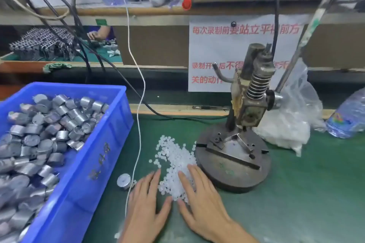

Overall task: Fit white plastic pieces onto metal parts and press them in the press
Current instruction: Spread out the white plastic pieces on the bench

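Soft, even light comes from overhead. The green mat (296, 193) at lower right is evenly lit, with only faint shadows under the left hand (146, 203), the right hand (201, 199) and the press (250, 104). The white sign (217, 49) and the plastic bag (292, 124) at right look slightly washed out. The metal parts (39, 144) at lower left are smeared with blur. Wide-angle distortion bows the blue bin (110, 124) and the frame edges. The upper left lies dim.
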